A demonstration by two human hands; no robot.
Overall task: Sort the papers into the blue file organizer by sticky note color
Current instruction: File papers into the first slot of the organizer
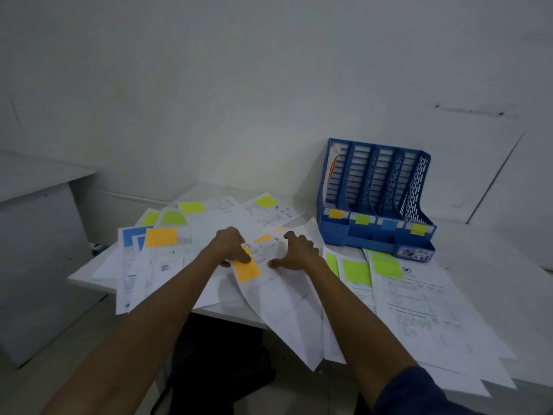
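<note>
A white paper with an orange sticky note (pixel 247 269) lies at the table's front edge, its lower end hanging over. My left hand (pixel 231 246) pinches it at the top, thumb on the note. My right hand (pixel 296 253) grips the same sheet's right side, fingers curled over it. The blue file organizer (pixel 419 187) stands at the back right. Its front carries an orange label (pixel 336 214), a green label (pixel 362 219), a blue label (pixel 389 224) and a yellow label (pixel 418 229). The slot behind the orange label holds a paper (pixel 332 167).
Loose papers cover the white table (pixel 478 244): blue-note sheets (pixel 130 236) and an orange-note sheet (pixel 161 236) on the left, yellow-note (pixel 192 207) and green-note sheets (pixel 173 217) behind, green-note sheets (pixel 356 272) on the right. A grey cabinet (pixel 39 235) stands left.
</note>
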